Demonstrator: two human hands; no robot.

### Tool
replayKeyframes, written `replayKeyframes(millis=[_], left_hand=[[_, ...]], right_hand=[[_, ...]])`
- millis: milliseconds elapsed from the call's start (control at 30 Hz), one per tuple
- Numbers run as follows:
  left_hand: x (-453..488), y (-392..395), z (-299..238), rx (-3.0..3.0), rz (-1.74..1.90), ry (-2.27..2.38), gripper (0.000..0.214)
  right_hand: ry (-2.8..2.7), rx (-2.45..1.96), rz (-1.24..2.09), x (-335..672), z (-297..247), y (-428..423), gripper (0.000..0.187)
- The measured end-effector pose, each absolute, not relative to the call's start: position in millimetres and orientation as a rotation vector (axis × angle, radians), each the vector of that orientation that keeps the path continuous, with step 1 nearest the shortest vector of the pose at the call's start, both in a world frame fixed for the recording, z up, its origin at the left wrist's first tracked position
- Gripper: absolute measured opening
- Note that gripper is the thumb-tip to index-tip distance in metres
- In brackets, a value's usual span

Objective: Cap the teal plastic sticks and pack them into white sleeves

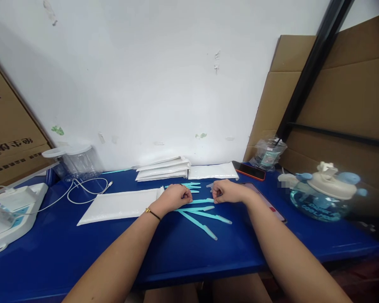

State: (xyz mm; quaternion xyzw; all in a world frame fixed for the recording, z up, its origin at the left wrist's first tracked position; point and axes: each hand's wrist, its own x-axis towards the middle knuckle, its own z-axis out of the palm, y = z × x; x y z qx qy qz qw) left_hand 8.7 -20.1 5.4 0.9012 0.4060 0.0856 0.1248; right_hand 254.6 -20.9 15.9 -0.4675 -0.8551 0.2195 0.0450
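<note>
Turquoise eyebrow razors with slim handles and pale capped ends lie fanned out on the blue table. My left hand is closed over the handle end of one razor, which points right. At that razor's other end, my right hand is pinched, its fingertips close together; what sits between them is too small to make out. A small translucent piece shows just behind the right fingers. More razors lie beyond my left hand. Left of that hand rests a white padded envelope.
White envelopes are stacked by the wall, beside another envelope. Two phones, one orange-edged, lie right. A teapot-shaped bottle stands far right. Clear tubs, a white cable and a power strip are left.
</note>
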Motion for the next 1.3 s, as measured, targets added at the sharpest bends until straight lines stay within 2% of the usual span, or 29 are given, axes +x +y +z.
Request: replayKeyframes(millis=[167,300,400,533,600,733,967,1100,1300], left_hand=[[2,-13,8,2.738,0.308,1.338,0.02],[-12,-4,12,2.688,0.4,1.605,0.02],[-16,-4,13,2.586,0.47,1.61,0.023],[-8,-15,13,2.54,0.301,1.284,0.032],[-2,-21,12,2.533,0.212,1.174,0.033],[6,-25,11,2.529,0.131,1.165,0.02],[-4,-11,15,2.649,0.337,1.414,0.021],[-15,-4,14,2.552,0.466,1.603,0.026],[1,-22,15,2.574,0.368,1.13,0.034]], right_hand=[[-2.529,-1.43,0.399,263,15,-15,0.005],[-2.358,-1.571,0.258,272,13,-8,0.009],[-2.354,-1.499,0.421,269,14,-11,0.018],[-2.576,-1.262,0.658,253,14,-22,0.027],[-2.674,-1.225,0.648,245,12,-24,0.028],[-2.702,-1.215,0.663,241,8,-22,0.023],[-2.447,-1.383,0.481,260,11,-13,0.015],[-2.319,-1.524,0.342,271,11,-6,0.022],[-2.301,-1.456,0.43,273,15,-11,0.016]])
